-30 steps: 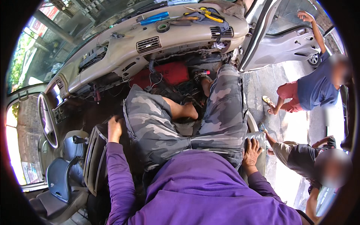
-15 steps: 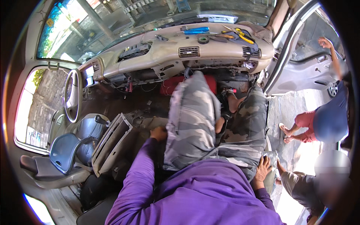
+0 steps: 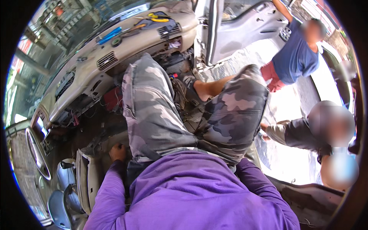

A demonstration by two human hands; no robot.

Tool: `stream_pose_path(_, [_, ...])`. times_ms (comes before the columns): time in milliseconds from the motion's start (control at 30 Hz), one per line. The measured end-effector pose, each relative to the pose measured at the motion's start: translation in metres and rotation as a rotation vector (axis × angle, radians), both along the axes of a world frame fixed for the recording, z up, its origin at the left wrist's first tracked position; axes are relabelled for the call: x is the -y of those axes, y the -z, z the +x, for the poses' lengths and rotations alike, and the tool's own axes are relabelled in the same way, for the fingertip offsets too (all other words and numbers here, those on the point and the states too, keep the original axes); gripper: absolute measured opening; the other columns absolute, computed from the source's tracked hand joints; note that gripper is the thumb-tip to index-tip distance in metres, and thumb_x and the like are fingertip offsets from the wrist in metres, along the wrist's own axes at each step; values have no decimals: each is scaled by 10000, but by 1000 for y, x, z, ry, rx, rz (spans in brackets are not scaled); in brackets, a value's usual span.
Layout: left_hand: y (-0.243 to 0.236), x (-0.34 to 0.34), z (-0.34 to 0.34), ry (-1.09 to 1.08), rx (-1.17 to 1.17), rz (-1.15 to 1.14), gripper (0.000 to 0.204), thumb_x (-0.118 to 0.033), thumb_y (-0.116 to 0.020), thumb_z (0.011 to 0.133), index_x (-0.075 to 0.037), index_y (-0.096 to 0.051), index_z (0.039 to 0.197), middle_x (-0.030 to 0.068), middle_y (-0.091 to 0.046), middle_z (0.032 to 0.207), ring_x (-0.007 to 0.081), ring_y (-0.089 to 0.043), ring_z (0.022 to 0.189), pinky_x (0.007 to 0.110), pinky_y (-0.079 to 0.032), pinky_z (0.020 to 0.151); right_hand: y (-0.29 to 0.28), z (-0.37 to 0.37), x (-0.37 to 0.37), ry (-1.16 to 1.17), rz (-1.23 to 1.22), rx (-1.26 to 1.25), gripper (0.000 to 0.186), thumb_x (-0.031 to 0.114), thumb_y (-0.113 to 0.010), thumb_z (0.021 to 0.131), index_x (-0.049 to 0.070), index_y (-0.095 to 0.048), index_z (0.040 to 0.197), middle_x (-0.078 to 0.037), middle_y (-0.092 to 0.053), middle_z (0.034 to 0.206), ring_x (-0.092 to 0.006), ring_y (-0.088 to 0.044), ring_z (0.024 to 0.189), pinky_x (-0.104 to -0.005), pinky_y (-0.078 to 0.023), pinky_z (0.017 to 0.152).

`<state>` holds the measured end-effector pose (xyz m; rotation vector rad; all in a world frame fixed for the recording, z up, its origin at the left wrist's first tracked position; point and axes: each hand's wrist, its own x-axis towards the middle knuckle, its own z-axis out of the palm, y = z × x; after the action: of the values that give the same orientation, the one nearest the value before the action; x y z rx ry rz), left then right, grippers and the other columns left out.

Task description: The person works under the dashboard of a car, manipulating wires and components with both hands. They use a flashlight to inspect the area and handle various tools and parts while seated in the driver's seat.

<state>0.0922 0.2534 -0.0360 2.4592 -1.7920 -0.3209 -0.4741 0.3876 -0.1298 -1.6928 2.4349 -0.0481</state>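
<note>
My left hand [image 3: 118,152] is down beside my left thigh, its fingers curled against the dark area next to the seat. Whatever it grips, if anything, I cannot make out. Close to it on the left stands a beige-grey trim panel [image 3: 90,176]. My right forearm in a purple sleeve [image 3: 251,174] reaches down beside my right hip, and the hand is hidden behind my leg. I sit in camouflage trousers [image 3: 157,111] with my knees apart, the right one turned toward the open car door [image 3: 245,34].
A stripped dashboard [image 3: 126,46] spans the front, with yellow-handled pliers [image 3: 159,17], blue-handled tools [image 3: 110,35] and black tape [image 3: 116,41] on top. A steering wheel [image 3: 37,155] is at far left. Outside, a person in a blue shirt [image 3: 297,55] and others are close by.
My view and body have turned right toward the door opening. My right knee has swung outward. The right hand, visible on the seat edge before, is now hidden behind my leg.
</note>
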Motion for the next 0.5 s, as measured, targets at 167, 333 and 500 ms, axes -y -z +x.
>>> stream_pose_path(167, [30,6,31,74,-6,42,365,-373,-634,821,-73,-742,996,181,-724,1013,397,-673,990,471,-500,903,-9,4,16,-5,-29,28,646,135,-496,857,109,-406,1496,-43,-240,1614,-242,-161,1511,-589,-160,1167])
stream_pose_path(333, [1,26,-6,47,-7,136,350,-367,-666,836,-83,-734,1029,177,-711,1058,390,-654,1028,453,-489,934,-19,2,19,15,-81,7,639,134,-499,858,107,-410,1491,-47,-250,1605,-244,-172,1504,-584,-167,1163])
stream_pose_path(500, [-26,45,24,-224,-435,-670,258,-149,-706,816,-3,-684,1027,179,-659,1003,306,-656,903,386,-520,831,-23,25,43,-53,-71,32,633,134,-502,859,105,-415,1486,-51,-259,1597,-247,-182,1497,-580,-175,1158])
